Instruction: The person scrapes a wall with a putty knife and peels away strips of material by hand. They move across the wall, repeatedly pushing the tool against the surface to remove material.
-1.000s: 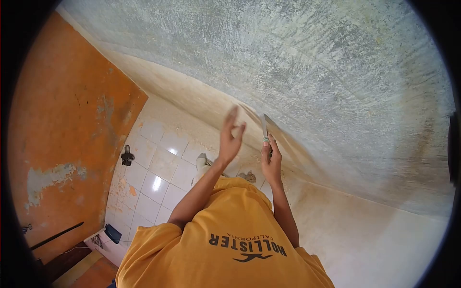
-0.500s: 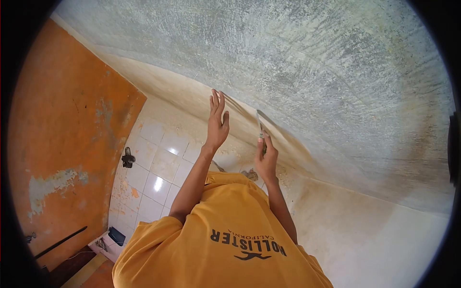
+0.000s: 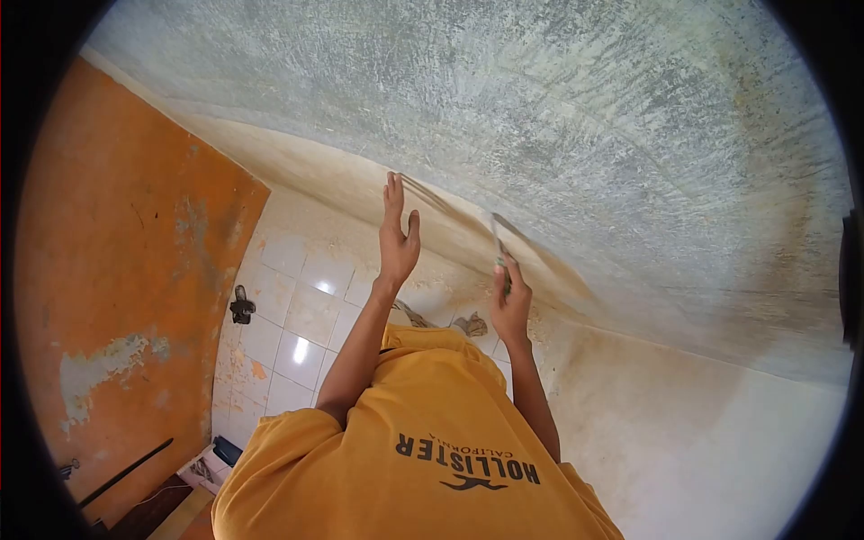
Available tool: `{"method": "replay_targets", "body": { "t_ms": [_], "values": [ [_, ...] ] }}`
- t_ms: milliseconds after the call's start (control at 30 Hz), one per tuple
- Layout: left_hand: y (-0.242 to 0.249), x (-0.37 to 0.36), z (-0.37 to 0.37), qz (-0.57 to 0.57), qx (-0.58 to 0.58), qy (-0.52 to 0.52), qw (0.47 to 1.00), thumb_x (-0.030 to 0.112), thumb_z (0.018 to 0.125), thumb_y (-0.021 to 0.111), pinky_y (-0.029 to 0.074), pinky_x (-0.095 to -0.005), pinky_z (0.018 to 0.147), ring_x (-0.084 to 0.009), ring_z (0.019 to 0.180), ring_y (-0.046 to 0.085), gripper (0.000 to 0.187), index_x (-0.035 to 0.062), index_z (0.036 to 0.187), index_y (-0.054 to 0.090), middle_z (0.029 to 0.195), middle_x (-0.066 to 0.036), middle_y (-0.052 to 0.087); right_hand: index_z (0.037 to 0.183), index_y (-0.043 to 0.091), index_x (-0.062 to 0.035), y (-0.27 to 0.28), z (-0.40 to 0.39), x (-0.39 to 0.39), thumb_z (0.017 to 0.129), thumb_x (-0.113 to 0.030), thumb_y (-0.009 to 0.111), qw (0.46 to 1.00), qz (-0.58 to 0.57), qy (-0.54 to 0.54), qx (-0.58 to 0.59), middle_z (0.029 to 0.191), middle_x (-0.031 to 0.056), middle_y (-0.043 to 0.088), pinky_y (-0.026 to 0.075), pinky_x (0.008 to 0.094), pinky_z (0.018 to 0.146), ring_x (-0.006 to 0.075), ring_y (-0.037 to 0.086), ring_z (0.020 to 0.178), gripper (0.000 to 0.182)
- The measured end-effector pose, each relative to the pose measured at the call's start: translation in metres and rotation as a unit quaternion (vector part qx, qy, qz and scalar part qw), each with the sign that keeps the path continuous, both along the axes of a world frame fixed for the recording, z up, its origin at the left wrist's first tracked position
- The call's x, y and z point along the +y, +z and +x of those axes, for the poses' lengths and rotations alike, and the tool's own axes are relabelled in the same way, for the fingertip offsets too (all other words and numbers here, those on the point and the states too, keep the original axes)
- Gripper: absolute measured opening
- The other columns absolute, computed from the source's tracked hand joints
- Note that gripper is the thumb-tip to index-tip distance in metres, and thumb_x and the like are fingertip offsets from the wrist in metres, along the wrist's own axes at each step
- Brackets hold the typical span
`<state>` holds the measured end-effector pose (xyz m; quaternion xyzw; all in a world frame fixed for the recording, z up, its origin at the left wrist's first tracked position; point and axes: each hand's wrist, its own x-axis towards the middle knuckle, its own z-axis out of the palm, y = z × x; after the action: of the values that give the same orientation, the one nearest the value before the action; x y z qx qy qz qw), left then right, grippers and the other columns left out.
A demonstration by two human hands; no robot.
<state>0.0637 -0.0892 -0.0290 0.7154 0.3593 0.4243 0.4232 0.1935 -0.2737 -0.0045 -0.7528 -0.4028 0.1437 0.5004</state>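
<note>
My left hand (image 3: 399,236) is raised, its fingers stretched upward and its fingertips at the wall (image 3: 558,117), which is mottled grey-green above a beige lower band. To its right, my right hand (image 3: 511,297) is wrapped round the green handle of a scraper (image 3: 498,234). The scraper's thin blade points up, and its tip is at the wall where the grey surface meets the beige band. Shadows of the hand and the tool fall on the beige band.
An orange wall (image 3: 135,243) with peeled patches stands at the left. Below lies a white tiled floor (image 3: 297,315) with orange flakes and a dark object (image 3: 241,306) on it. A pale wall (image 3: 666,432) is at the lower right.
My left hand has shifted slightly left, its fingers closer together. My right hand has moved a little right and down with the scraper. The view has shifted slightly.
</note>
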Motion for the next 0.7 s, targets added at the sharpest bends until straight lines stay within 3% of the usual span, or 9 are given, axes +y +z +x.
{"method": "replay_targets", "body": {
  "t_ms": [100, 200, 300, 333, 433, 533, 633, 700],
  "values": [
    [-0.005, 0.001, -0.002, -0.034, -0.005, 0.001, 0.999, -0.003, 0.097, 0.05, 0.023, -0.046, 0.122, -0.0415, 0.153, 0.012, 0.07, 0.0111, 0.16, 0.025, 0.167, -0.016, 0.02, 0.132, 0.06, -0.0015, -0.005, -0.003, 0.009, 0.105, -0.016, 0.054, 0.999, -0.046, 0.013, -0.001, 0.071, 0.0089, 0.053, 0.039, 0.0278, 0.054, 0.0102, 0.042, 0.059, 0.032],
    [-0.008, 0.0, -0.007, -0.045, -0.006, 0.003, 0.999, -0.002, 0.098, 0.05, 0.023, -0.0457, 0.122, -0.041, 0.153, 0.014, 0.069, 0.011, 0.161, 0.024, 0.167, -0.015, 0.022, 0.131, 0.06, -0.0005, -0.003, -0.003, -0.002, 0.104, -0.016, 0.055, 1.0, -0.03, -0.007, -0.004, 0.073, 0.0115, 0.057, 0.04, 0.0282, 0.056, 0.0124, 0.045, 0.059, 0.031],
    [-0.014, 0.002, -0.007, -0.047, -0.014, 0.003, 0.999, -0.001, 0.098, 0.05, 0.023, -0.0455, 0.122, -0.0409, 0.153, 0.014, 0.069, 0.011, 0.161, 0.023, 0.167, -0.015, 0.022, 0.133, 0.06, -0.0029, -0.003, 0.004, 0.0, 0.106, -0.018, 0.053, 0.999, -0.032, 0.007, 0.02, 0.078, 0.0074, 0.059, 0.04, 0.0274, 0.058, 0.0107, 0.043, 0.063, 0.032],
    [-0.016, 0.0, -0.009, -0.052, -0.013, 0.003, 0.999, -0.001, 0.098, 0.05, 0.023, -0.0454, 0.122, -0.0409, 0.153, 0.014, 0.07, 0.011, 0.161, 0.022, 0.167, -0.015, 0.021, 0.133, 0.06, -0.003, -0.006, 0.004, 0.011, 0.106, -0.019, 0.053, 0.999, -0.017, 0.028, -0.028, 0.077, 0.0067, 0.057, 0.04, 0.0268, 0.059, 0.0105, 0.043, 0.064, 0.032],
    [-0.013, -0.002, -0.009, -0.119, -0.049, -0.01, 0.992, 0.001, 0.099, 0.05, 0.022, -0.0453, 0.123, -0.0408, 0.153, 0.014, 0.07, 0.0116, 0.161, 0.021, 0.167, -0.015, 0.02, 0.133, 0.06, -0.0023, -0.002, -0.005, 0.012, 0.106, -0.02, 0.052, 0.999, -0.034, 0.011, 0.004, 0.076, 0.0061, 0.054, 0.04, 0.0268, 0.059, 0.0101, 0.043, 0.063, 0.033],
    [-0.018, 0.002, -0.011, -0.11, -0.058, -0.004, 0.992, 0.002, 0.099, 0.051, 0.021, -0.0459, 0.123, -0.0411, 0.153, 0.014, 0.07, 0.0126, 0.161, 0.021, 0.167, -0.016, 0.02, 0.132, 0.059, -0.0007, -0.006, -0.006, 0.002, 0.106, -0.022, 0.052, 1.0, 0.008, -0.013, 0.02, 0.076, 0.0077, 0.054, 0.039, 0.0267, 0.059, 0.0106, 0.044, 0.063, 0.034],
    [-0.025, 0.006, -0.014, -0.044, 0.017, 0.02, 0.999, 0.005, 0.101, 0.052, 0.028, -0.0491, 0.12, -0.0326, 0.153, 0.02, 0.07, 0.0131, 0.162, 0.017, 0.168, -0.013, 0.019, 0.132, 0.06, 0.0001, -0.001, -0.003, 0.01, 0.106, -0.02, 0.053, 0.999, -0.047, 0.013, 0.012, 0.075, 0.0062, 0.054, 0.039, 0.0256, 0.06, 0.0094, 0.043, 0.064, 0.033],
    [-0.022, 0.007, -0.014, -0.046, 0.014, 0.02, 0.999, 0.004, 0.1, 0.052, 0.023, -0.0472, 0.122, -0.0388, 0.153, 0.016, 0.07, 0.0122, 0.162, 0.02, 0.167, -0.015, 0.02, 0.132, 0.06, -0.0003, -0.002, -0.005, 0.009, 0.106, -0.02, 0.053, 0.999, -0.041, 0.004, 0.014, 0.074, 0.0052, 0.052, 0.039, 0.0255, 0.059, 0.0092, 0.043, 0.064, 0.033]
  ]
}}
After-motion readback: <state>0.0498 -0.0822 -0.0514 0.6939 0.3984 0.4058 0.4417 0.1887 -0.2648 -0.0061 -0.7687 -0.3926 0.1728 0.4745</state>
